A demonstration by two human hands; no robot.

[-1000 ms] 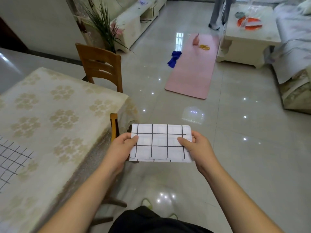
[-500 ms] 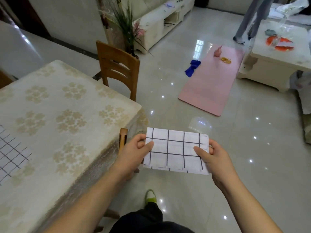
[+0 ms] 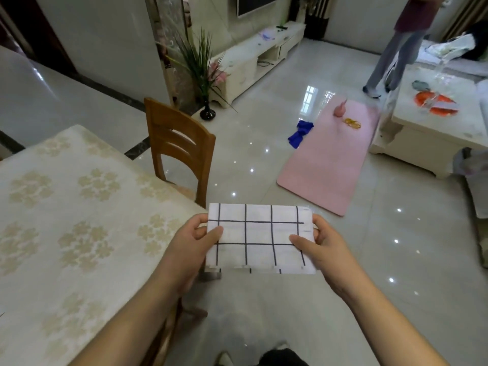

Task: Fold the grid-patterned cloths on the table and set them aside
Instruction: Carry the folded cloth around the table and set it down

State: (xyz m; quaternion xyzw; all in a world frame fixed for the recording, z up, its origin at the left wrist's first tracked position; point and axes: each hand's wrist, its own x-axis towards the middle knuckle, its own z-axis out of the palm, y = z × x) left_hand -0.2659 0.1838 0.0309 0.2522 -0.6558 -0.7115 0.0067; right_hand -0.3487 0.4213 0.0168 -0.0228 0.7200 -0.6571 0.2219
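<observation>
The folded grid-patterned cloth [image 3: 260, 239] was held in the air just past the tabletop [image 3: 79, 220] corner, above the floor. The left hand [image 3: 190, 241] pinched its left edge, thumb on top, and the right hand [image 3: 320, 247] pinched the right edge the same way. The cloth looked light, thin and soft, likely to sag or unfold if released at one end, so holding both short edges seemed the safest grip while carrying it aside.

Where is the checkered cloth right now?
In the head view, the folded grid-patterned cloth is held up in the air, low in the middle, between the left hand and right hand, just off the table corner, above the floor.
</observation>
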